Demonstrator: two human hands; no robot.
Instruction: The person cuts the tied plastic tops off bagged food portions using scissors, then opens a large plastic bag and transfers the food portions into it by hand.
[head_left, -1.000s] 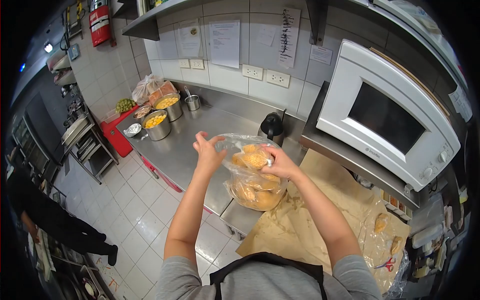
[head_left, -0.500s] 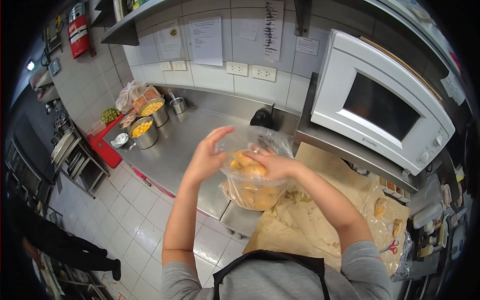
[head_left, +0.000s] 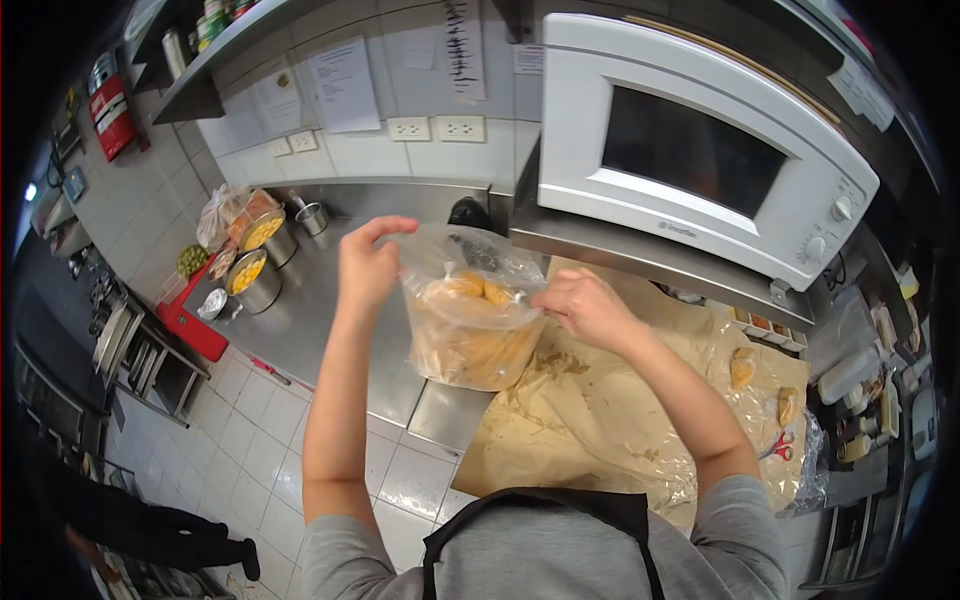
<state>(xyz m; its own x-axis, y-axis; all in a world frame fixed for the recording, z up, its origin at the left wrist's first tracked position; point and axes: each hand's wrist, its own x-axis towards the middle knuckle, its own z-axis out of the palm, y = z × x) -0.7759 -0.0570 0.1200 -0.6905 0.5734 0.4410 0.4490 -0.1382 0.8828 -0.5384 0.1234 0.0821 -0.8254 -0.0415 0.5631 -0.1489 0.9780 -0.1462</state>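
A clear plastic bag filled with yellow-brown food pieces stands on the steel counter, beside a sheet of brown paper. My left hand grips the bag's rim on the left, its index finger stretched along the top. On the opposite side, my right hand pinches the rim with its fingers closed. The bag's mouth is spread between both hands, and the food shows through it.
Pots of yellow pieces stand on the steel counter at left. A white microwave sits on a raised shelf at right. Two food pieces and red-handled scissors lie on the paper. Another person's dark-clothed leg shows at lower left.
My right hand has come out of the bag, off the food, and now pinches its right rim. My left hand has closed on the left rim. The camera view has turned right.
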